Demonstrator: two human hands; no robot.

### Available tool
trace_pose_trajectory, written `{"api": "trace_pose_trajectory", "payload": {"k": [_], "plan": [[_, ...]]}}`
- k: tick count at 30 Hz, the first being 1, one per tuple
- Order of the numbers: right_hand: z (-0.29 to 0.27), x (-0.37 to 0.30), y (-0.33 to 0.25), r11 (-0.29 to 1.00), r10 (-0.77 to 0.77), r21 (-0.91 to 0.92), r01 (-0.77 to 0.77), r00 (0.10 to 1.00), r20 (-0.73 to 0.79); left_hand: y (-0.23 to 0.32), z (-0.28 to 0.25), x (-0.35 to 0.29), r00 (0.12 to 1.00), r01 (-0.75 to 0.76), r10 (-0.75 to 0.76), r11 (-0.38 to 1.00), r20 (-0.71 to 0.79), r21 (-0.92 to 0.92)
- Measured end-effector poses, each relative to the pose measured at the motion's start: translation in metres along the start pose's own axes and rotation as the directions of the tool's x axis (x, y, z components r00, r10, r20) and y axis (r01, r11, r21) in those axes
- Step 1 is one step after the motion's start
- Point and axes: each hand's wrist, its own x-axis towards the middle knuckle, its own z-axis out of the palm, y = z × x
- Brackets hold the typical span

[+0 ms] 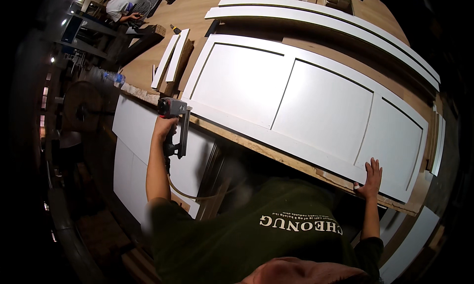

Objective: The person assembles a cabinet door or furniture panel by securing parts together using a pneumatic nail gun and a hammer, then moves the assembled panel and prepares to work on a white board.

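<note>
A white panel door point(242, 81) with three framed fields lies flat along the front of the wooden workbench point(266, 150). My left hand point(167, 127) is wrapped round the grip of a grey and black air nail gun point(180, 131). The gun's head is at the panel's near left corner; whether its nose touches the panel, I cannot tell. From the bottom of the gun a hose point(190, 197) curves down toward my body. Close to the panel's near right edge, my right hand point(371, 180) rests with its fingers stretched out on the white surface, holding nothing.
Long white strips point(316, 24) lie behind the panel, and short white-faced pieces point(173, 57) are stacked left of it. A yellow and black tool point(175, 29) lies beyond those. Another person point(123, 7) works at the far left. White boards point(143, 150) stand below the bench edge.
</note>
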Motion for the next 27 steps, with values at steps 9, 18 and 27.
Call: {"api": "trace_pose_trajectory", "payload": {"k": [9,18,27], "plan": [[0.001,0.000,0.002,1.000,-0.021,-0.018,0.020,0.999,-0.030,-0.001,0.024,0.020,0.994,-0.026,0.022,0.999,0.104,0.044],[0.002,0.000,0.001,0.999,-0.031,-0.014,0.030,0.999,-0.044,0.004,0.029,0.027,0.992,0.000,-0.010,0.997,0.125,0.083],[-0.004,-0.001,-0.001,1.000,-0.021,-0.012,0.021,0.999,-0.030,0.004,0.030,0.026,0.993,0.008,-0.018,0.996,0.121,0.088]]}}
